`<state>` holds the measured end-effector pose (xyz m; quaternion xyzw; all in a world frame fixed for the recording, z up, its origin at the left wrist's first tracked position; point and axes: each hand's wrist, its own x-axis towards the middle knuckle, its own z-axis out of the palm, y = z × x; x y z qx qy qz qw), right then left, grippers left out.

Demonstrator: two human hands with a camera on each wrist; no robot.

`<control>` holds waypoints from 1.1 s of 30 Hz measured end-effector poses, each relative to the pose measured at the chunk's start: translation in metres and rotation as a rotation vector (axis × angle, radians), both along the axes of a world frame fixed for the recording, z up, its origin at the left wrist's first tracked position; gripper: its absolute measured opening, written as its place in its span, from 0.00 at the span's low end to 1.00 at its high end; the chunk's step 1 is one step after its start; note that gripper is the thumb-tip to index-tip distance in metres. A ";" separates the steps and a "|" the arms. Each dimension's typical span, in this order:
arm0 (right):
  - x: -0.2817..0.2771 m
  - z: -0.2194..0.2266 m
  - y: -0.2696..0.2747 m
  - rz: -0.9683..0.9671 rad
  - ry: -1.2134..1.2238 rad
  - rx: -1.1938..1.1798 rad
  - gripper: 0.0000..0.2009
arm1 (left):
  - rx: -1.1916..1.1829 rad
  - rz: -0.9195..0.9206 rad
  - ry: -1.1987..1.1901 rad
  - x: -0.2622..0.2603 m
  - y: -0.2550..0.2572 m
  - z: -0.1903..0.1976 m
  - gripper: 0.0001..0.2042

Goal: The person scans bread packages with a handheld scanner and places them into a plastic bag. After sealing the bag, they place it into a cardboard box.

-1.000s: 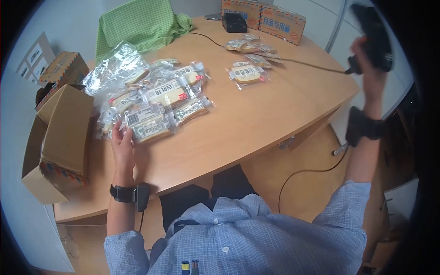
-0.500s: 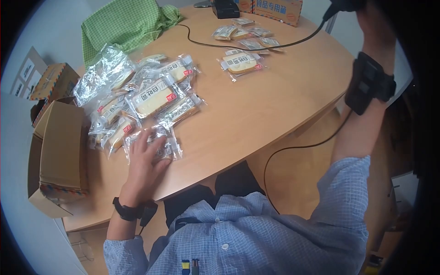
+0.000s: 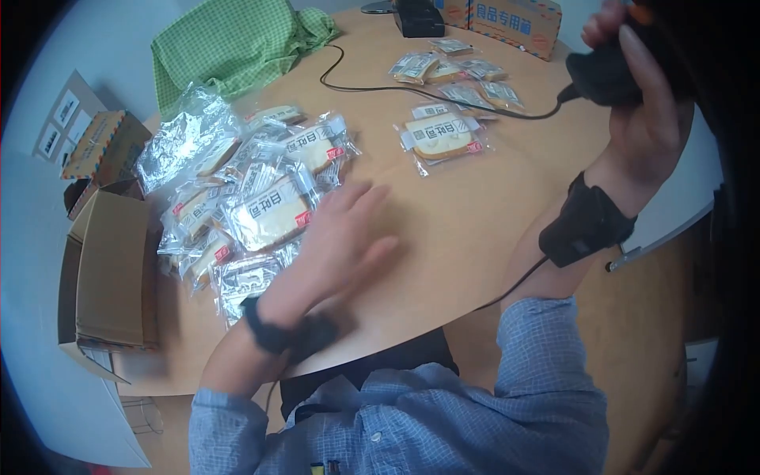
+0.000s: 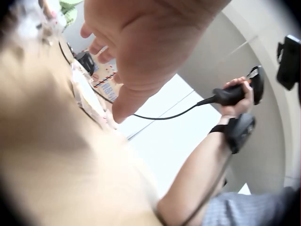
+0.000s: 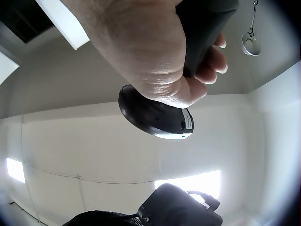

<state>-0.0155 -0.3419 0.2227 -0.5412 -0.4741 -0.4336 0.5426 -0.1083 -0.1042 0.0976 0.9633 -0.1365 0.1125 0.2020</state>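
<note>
My right hand (image 3: 653, 127) is raised at the right, its fingers wrapped around the handle of a black barcode scanner (image 4: 230, 95). In the right wrist view the scanner's rounded head (image 5: 155, 115) shows below the thumb. My left hand (image 3: 336, 245) is over the table with fingers extended, holding nothing. It overlaps the near right side of a pile of bread slices in clear wrappers. A bread pack (image 3: 273, 214) with a white label and red mark lies on top. Closer to the left wrist is another pack (image 3: 245, 277), partly hidden by the forearm.
A smaller group of wrapped bread (image 3: 439, 138) lies farther right. The scanner's cable (image 3: 380, 89) runs across the table behind it. An open cardboard box (image 3: 111, 269) stands at the left; green checked cloth (image 3: 229, 55), a black device (image 3: 418, 20) and printed cartons (image 3: 514, 28) are at the back.
My left hand has left the near bread pack and moved right, fingers extended. That pack now lies at the pile's near edge. My right hand keeps the barcode scanner raised, at a changed angle.
</note>
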 end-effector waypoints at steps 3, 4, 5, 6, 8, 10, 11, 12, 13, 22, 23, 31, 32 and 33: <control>0.039 0.001 -0.023 0.160 0.096 0.060 0.18 | 0.106 -0.034 -0.091 0.072 -0.027 -0.019 0.33; 0.046 -0.001 -0.031 0.186 0.116 0.043 0.18 | 0.144 -0.016 -0.112 0.093 -0.034 -0.025 0.33; 0.052 -0.002 -0.037 0.211 0.137 0.027 0.17 | 0.181 0.001 -0.131 0.111 -0.040 -0.029 0.34; 0.055 -0.004 -0.041 0.228 0.177 0.061 0.18 | 0.177 0.006 -0.129 0.126 -0.043 -0.033 0.34; 0.059 -0.008 -0.043 0.247 0.228 0.093 0.18 | 0.308 0.070 -0.018 0.145 -0.048 -0.038 0.35; 0.061 -0.010 -0.045 0.285 0.262 0.122 0.18 | 0.267 0.081 0.008 0.157 -0.050 -0.041 0.30; 0.062 -0.010 -0.046 0.295 0.275 0.131 0.18 | 0.232 0.089 0.027 0.161 -0.051 -0.041 0.26; 0.062 -0.008 -0.043 0.249 0.222 0.086 0.18 | 0.231 0.087 0.026 0.165 -0.051 -0.038 0.26; 0.061 -0.007 -0.041 0.231 0.190 0.063 0.18 | 0.264 0.080 0.094 0.165 -0.049 -0.028 0.21; 0.033 -0.015 -0.006 0.035 0.365 -0.142 0.14 | -0.771 0.098 0.284 0.061 0.105 0.077 0.15; 0.026 -0.015 0.002 0.025 0.486 -0.219 0.15 | -0.830 0.136 0.346 0.046 0.119 0.081 0.16; -0.011 -0.035 0.113 0.125 0.220 -0.803 0.20 | -0.942 0.328 0.270 -0.020 0.157 0.076 0.17; -0.017 -0.041 0.125 0.195 0.132 -0.822 0.19 | -0.968 0.342 0.264 -0.026 0.158 0.075 0.18; -0.022 -0.046 0.134 0.205 0.131 -0.831 0.19 | -0.978 0.351 0.263 -0.029 0.160 0.072 0.18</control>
